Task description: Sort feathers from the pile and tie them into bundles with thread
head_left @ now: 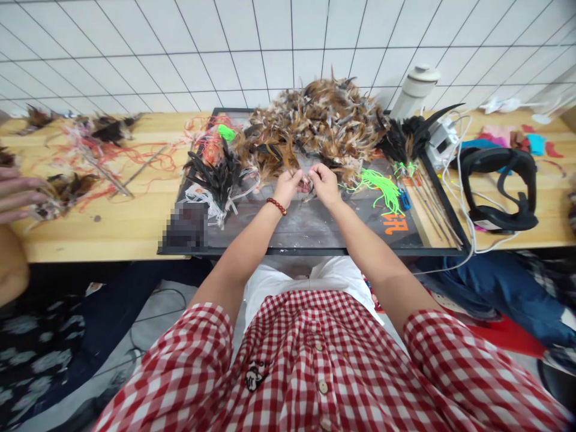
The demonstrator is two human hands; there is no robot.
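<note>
Brown feathers, a big loose heap (321, 120) of them, at the back of the black-rimmed tray (288, 251), against the white tiled wall (270, 30). Left hand (289, 188) and right hand (326, 187) are close together just in front of the heap, over the middle of the tray. Fingers curled inward, tips nearly meeting around something small and dark; can't tell what it is, or how firmly either hand grips it. Red bead bracelet (276, 206) on left wrist.

Tray, left side: black feather bunch (215, 174), white strips (198, 197) beside it, bright green clump (226, 133) above, on red strings (207, 146).

Tray, right side: neon green cords (380, 187) near the right hand, small blue item (405, 200) just beside them. Second black feather bunch (402, 139) at the back corner; thin sticks (429, 201) run forward from it. Orange lettering (395, 224) on the tray's dark surface.

Wooden tabletop (121, 240) beyond: pale lidded bottle (414, 90) behind the tray, white adapter (441, 141) at its right edge, black strap headset (499, 189) to the right. Far left, a co-worker's hand (18, 195) is at a brown feather clump (63, 193).
</note>
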